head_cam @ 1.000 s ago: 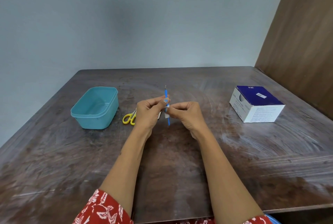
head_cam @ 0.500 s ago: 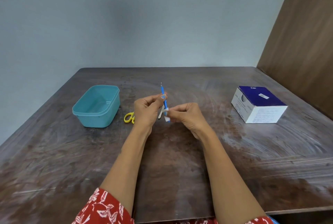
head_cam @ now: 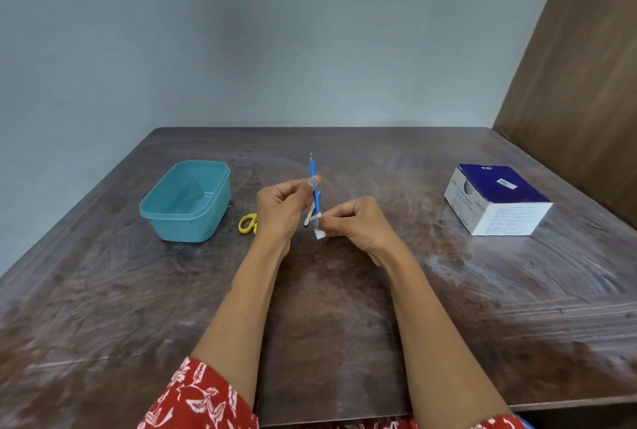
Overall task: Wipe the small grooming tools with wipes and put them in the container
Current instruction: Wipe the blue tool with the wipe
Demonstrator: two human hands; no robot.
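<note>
The left hand (head_cam: pixel 281 208) fingers pinch a thin blue tool (head_cam: pixel 314 192) upright. The right hand (head_cam: pixel 358 223) fingers squeeze a small white wipe (head_cam: pixel 319 229) around its hidden bottom end. Yellow scissors (head_cam: pixel 246 223) peek out, half hidden behind the left hand, beside the teal container (head_cam: pixel 186 201). A box (head_cam: pixel 496 199) sits far right on the tabletop (head_cam: pixel 138 290).

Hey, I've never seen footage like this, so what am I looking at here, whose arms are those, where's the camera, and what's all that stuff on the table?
There is no machine here: a person wears a camera on the head, looking down at their own bare arms. The left hand holds a thin blue tool upright; the right hand pinches a small white wipe around its lower end. On the wooden table sit an open teal container, yellow scissor handles partly hidden behind the left hand, and a blue and white box.
</note>
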